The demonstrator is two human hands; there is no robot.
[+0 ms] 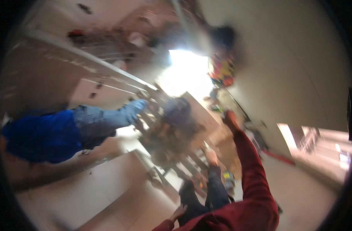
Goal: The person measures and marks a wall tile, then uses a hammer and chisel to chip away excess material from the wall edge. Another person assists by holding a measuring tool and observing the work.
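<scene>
My right arm, in a dark red sleeve, stretches far forward, and my right hand point(230, 117) is beside the pale wall. Close to its fingers lies a small green thing point(216, 108), too smeared to name. Blur hides whether those fingers grip anything. My left hand point(178, 212) hangs low against my dark trousers point(191, 198); its fingers are too blurred to read. A brown board or sheet point(228, 150) lies under and beside my right arm.
A person in a blue top point(41, 134) and jeans stands at the left. Another, in a bright patterned garment point(222, 69), is near the glaring opening. Slats point(183, 167) and a dark blurred heap point(172, 134) lie ahead; a red bar point(278, 157) rests along the right wall.
</scene>
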